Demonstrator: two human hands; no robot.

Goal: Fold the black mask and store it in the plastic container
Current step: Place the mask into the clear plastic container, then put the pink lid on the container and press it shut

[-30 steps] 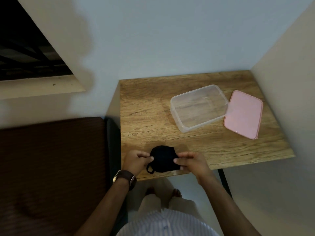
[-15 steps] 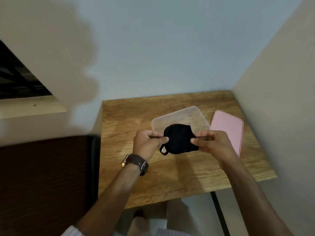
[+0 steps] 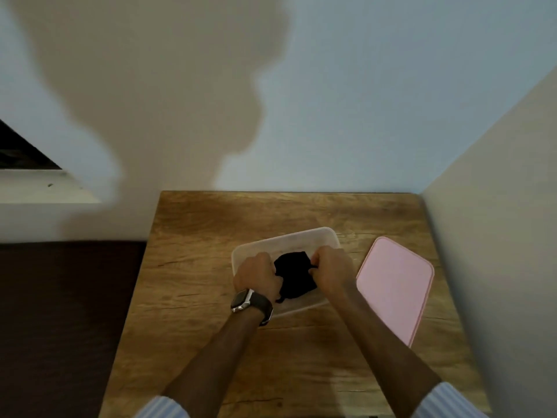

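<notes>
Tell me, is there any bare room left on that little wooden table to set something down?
Yes. The table is bare left of the plastic container, in the strip between the container and the back wall, and near the front edge around the forearms. It is crowded mid-right: both hands, left hand and right hand, hold the black mask in the container, with the pink lid alongside.

Left hand [image 3: 256,274]: my fingers curled down, knuckles up, pinching the black mask [image 3: 294,277] at its left edge; watch on wrist.
Right hand [image 3: 330,268]: fingers curled, pinching its right edge.
Forearms: both extended forward, converging; striped sleeves pushed back.
</notes>
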